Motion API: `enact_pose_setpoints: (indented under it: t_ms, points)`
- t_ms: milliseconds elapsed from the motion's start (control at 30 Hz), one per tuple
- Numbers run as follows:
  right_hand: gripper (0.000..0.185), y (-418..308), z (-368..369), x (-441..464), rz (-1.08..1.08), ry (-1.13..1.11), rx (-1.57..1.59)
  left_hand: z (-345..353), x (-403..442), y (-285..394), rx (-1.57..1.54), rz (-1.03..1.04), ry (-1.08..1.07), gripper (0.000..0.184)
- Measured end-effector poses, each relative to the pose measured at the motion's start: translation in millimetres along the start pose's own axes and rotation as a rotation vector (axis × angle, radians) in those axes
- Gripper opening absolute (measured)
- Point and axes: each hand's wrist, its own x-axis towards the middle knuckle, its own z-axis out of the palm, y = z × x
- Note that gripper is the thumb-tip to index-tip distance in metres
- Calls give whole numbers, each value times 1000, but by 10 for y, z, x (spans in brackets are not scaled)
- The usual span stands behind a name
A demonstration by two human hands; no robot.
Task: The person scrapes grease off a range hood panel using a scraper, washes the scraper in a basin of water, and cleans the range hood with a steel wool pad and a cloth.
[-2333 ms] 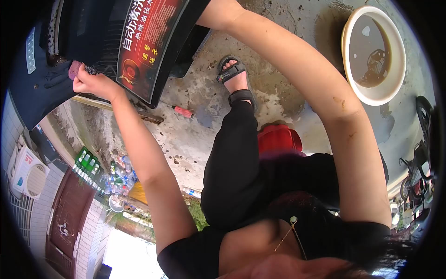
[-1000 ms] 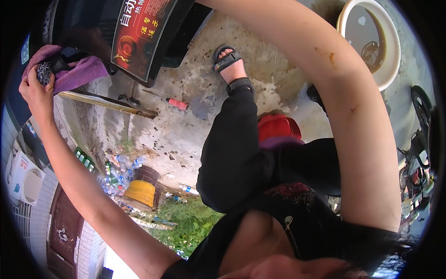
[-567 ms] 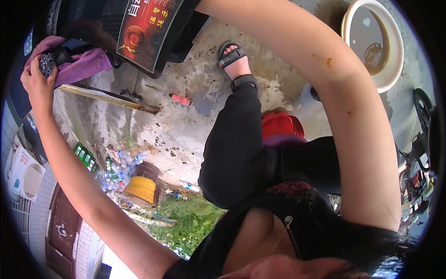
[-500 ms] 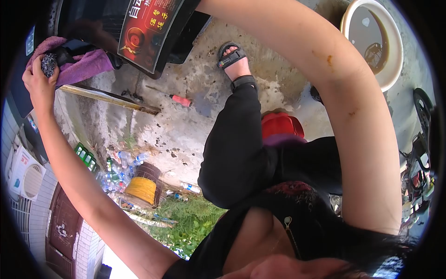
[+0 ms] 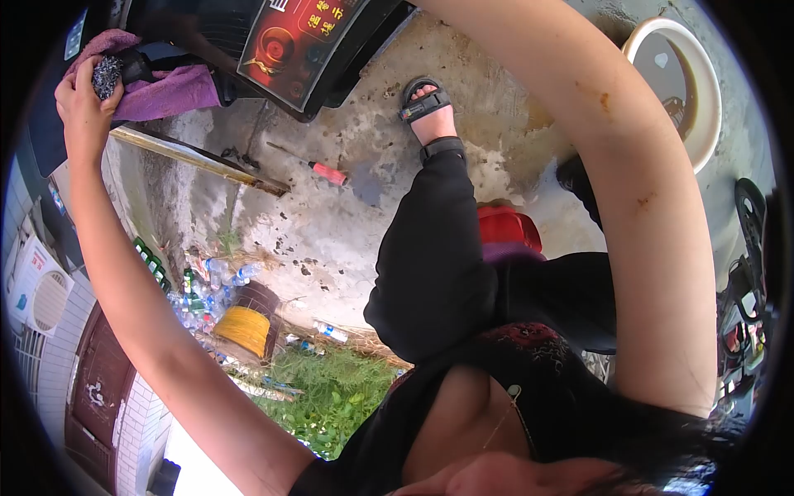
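Leaning across the upper left, the black range hood bears a red sticker; the white basin of murky water stands on the ground well apart from it. Against the hood's outer end lies the purple towel. There the left hand curls its thumb and fingers round the steel-wool scourer, partly exposed between them beside the towel; the right hand is out of view, its grip impossible to tell.

plastic bottles noted beside the yellow roll; green weeds near it; brown door well apart.
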Motion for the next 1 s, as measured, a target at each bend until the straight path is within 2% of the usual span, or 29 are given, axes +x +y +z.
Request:
enact_pose_setpoints:
  t_ms: [200, 467, 633, 700, 733, 833, 867, 967, 1000]
  points:
    - [17, -55, -36, -41, -7, -52, -72, 42, 8, 9, -36, 48, 83, 46]
    - [18, -68, -108, -69, -9, -111, -169, 143, 32, -1, -47, 32, 75, 46]
    - [18, -104, -329, -395, -16, -273, -546, 110, 32, 85, -61, 10, 86, 49]
    - [19, -53, -417, -529, 123, -556, -910, 111, 46, 160, -67, 26, 117, 51]
    - [21, 8, -421, -600, 76, -493, -844, 164, 90, 155, -64, 53, 116, 52]
    - [23, 279, -143, -816, -81, -384, -1088, 142, 151, 225, -78, 66, 82, 54]
    - [23, 333, -112, -764, -88, -411, -1080, 147, 147, 220, -78, 61, 90, 54]
    - [23, 188, -204, -511, 184, -386, -895, 175, 143, 181, -84, 95, 106, 51]
    - [22, -57, -294, -397, 125, -275, -634, 154, 119, 174, -86, 97, 108, 50]
